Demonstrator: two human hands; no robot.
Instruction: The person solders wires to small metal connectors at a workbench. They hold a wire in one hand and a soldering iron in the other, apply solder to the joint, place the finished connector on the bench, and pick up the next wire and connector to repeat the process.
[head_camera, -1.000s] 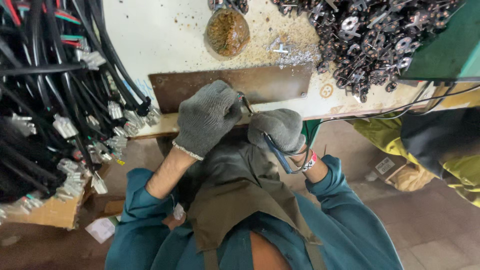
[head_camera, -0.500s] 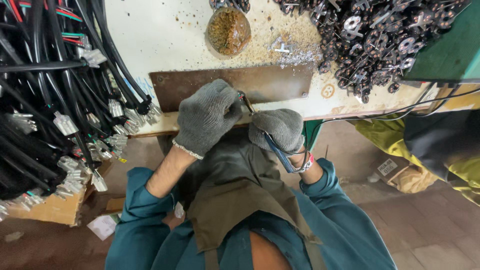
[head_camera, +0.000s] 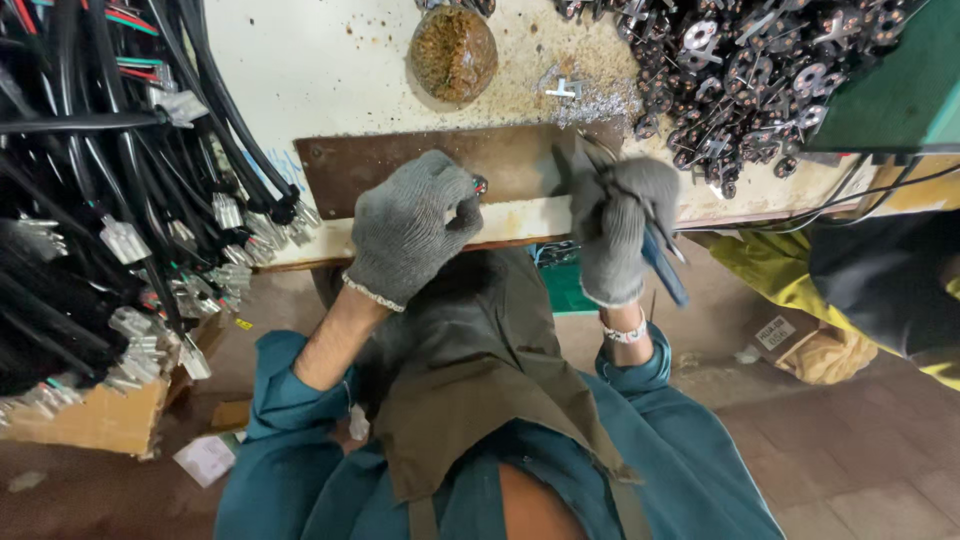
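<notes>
Already crowded, the bench (head_camera: 330, 70) carried a cable bundle (head_camera: 110, 200) and a heap of metal parts (head_camera: 760, 70); the right hand (head_camera: 622, 225) clenched blue-handled pliers (head_camera: 660, 255), which could slip, while the left hand (head_camera: 410, 225) pinched a small part (head_camera: 481, 186) that might drop off the edge.

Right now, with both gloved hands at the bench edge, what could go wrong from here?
The right hand grips blue-handled pliers close to the left hand, which pinches a small part; a slip could nip the glove. That part sits at the edge of the brown plate and might drop to the floor. The pile of metal parts reaches the bench edge near the right hand, so an elbow or tool could knock pieces off.
</notes>
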